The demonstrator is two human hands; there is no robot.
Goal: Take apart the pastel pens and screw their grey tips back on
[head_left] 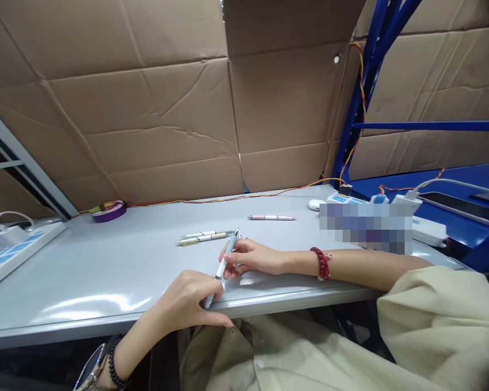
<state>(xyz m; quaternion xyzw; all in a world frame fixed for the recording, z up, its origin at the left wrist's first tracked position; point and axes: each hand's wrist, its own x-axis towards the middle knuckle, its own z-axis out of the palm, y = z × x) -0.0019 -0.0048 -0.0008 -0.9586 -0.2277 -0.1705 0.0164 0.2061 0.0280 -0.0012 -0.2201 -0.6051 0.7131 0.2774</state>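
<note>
A light-blue and white pen (pixel 226 259) is held slanted over the front of the table, its clip end up and away from me. My right hand (pixel 257 257) pinches the upper part between thumb and fingers, with the wrist low over the tabletop. At the pen's lower end, my left hand (pixel 189 298) curls its fingers around the barrel, while its thumb sticks out apart toward the table edge. Just beyond the hands lie a yellowish pen (pixel 204 238) and a greenish pen (pixel 191 235), side by side. Farther back rests a pink pen (pixel 271 218).
A purple tape roll (pixel 109 211) sits at the back left. White power strips stand at the left (pixel 28 251) and at the right (pixel 346 199). A phone (pixel 464 208) lies on the blue shelf. Cardboard (pixel 179 108) walls the back, with a cable along it.
</note>
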